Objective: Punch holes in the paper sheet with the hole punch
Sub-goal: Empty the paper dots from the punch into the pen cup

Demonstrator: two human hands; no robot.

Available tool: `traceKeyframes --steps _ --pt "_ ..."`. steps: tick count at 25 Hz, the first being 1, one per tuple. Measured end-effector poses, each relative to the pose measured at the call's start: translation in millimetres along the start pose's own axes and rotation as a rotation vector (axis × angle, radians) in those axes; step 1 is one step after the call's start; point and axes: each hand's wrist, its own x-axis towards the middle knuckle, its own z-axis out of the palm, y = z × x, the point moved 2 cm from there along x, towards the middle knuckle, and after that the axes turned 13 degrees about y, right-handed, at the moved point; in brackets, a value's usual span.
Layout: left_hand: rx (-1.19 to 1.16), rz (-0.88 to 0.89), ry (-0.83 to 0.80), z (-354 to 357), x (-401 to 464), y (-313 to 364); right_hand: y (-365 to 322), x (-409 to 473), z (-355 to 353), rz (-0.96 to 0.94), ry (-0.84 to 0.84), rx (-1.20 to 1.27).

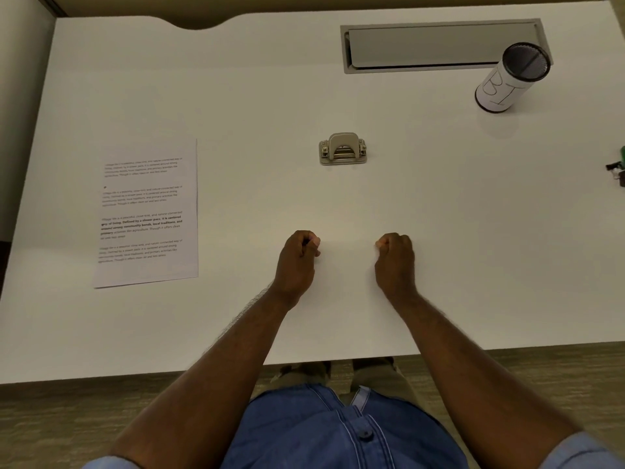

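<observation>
A printed paper sheet with several blocks of text lies flat on the left side of the white desk. A small metal hole punch stands near the desk's middle, apart from the sheet. My left hand rests on the desk as a closed fist, below and left of the punch. My right hand is also a closed fist, below and right of the punch. Neither hand holds anything or touches the sheet or the punch.
A white cylindrical pen cup with a dark mesh inside stands at the back right, beside a grey cable hatch set into the desk. A green and dark object is cut off at the right edge. The desk's front edge runs just before my body.
</observation>
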Motion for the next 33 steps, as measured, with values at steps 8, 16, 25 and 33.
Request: traceKeyframes --steps 8,16,25,33 --pt "0.024 -0.004 -0.012 4.2 3.8 -0.2 -0.5 -6.5 -4.9 -0.026 -0.104 0.103" --pt "0.016 0.006 -0.014 3.6 6.5 2.6 -7.9 0.2 -4.1 -0.207 -0.196 -0.109" --pt "0.007 0.014 -0.021 0.8 4.6 1.8 -18.8 -9.6 -0.7 -0.382 -0.159 -0.287" --pt "-0.01 0.018 -0.048 4.5 -1.1 4.6 -27.8 -11.5 6.2 -0.476 -0.152 -0.455"
